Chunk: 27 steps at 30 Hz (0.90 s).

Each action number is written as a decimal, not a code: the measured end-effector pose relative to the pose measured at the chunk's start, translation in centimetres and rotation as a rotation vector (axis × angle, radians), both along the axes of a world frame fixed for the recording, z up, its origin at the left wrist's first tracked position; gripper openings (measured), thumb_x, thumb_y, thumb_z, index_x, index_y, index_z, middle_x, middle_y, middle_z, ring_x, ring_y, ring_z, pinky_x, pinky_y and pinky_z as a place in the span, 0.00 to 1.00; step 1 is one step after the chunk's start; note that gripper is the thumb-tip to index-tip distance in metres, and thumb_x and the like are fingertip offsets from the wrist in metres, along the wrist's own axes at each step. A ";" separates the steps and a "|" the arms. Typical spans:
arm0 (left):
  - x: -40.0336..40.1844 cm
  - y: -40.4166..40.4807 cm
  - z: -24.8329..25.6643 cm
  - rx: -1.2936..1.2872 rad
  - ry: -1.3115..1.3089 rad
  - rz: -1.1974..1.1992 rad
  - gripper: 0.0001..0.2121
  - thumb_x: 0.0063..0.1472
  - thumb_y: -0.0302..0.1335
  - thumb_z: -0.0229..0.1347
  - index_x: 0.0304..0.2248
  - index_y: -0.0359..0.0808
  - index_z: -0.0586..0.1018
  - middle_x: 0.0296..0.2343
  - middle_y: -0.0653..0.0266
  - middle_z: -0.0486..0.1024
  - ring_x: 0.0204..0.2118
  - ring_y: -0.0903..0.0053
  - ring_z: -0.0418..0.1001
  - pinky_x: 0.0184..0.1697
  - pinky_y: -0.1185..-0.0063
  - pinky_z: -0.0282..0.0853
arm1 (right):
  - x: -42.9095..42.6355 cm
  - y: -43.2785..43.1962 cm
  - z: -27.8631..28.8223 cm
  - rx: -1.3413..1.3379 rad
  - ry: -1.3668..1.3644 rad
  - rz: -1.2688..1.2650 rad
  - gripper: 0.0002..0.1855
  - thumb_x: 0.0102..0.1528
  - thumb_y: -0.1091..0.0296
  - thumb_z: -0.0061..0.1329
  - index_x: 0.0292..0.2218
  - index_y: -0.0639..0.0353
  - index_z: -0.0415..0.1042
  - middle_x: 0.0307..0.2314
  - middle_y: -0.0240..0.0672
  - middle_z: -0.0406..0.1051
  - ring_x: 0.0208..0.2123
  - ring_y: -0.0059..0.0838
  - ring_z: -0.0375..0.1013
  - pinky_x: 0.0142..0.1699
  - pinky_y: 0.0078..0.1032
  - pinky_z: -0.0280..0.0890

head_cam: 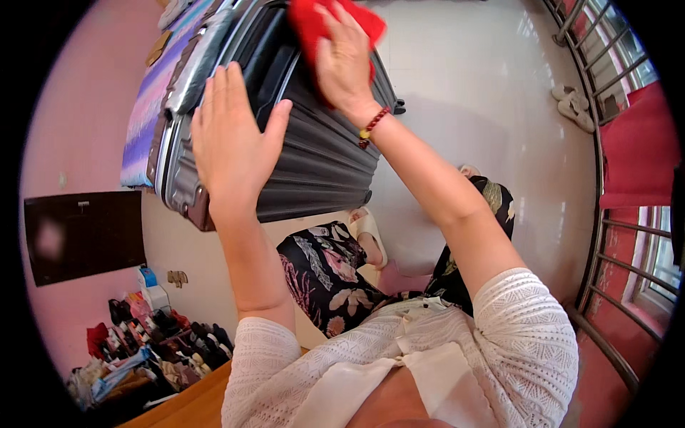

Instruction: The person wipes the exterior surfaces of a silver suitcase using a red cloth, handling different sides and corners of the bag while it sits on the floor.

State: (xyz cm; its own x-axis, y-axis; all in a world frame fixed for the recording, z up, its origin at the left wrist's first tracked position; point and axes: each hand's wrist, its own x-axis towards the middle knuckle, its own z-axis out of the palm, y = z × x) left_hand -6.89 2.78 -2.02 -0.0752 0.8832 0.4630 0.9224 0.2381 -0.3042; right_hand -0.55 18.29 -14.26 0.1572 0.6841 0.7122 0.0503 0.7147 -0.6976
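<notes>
A dark grey hard-shell suitcase (316,160) with a ribbed side and a silvery frame stands before me, leaning or propped on its edge. My left hand (235,134) lies over its near upper corner, fingers stretched and thumb spread, with nothing held. Under my right hand (345,69) is a red cloth (369,24), pressed against the top part of the ribbed shell. A beaded bracelet (372,128) circles my right wrist. The palm and part of the cloth beneath it are hidden.
Behind the suitcase lies a striped purple and blue fabric (152,107). Metal railings (594,278) run along the right, near a pair of shoes (573,108). Many shoes and other items (171,342) crowd the lower left, below a dark wall screen (85,235). My slippered foot (369,241) is close by.
</notes>
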 end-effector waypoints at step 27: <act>1.5 1.0 -1.7 0.069 0.077 -0.041 0.26 0.61 0.42 0.57 0.54 0.38 0.73 0.53 0.47 0.70 0.54 0.56 0.69 0.57 0.66 0.61 | -3.6 -3.9 -12.8 -0.504 0.038 0.109 0.25 0.54 0.69 0.43 0.54 0.53 0.68 0.54 0.45 0.63 0.57 0.48 0.59 0.62 0.41 0.53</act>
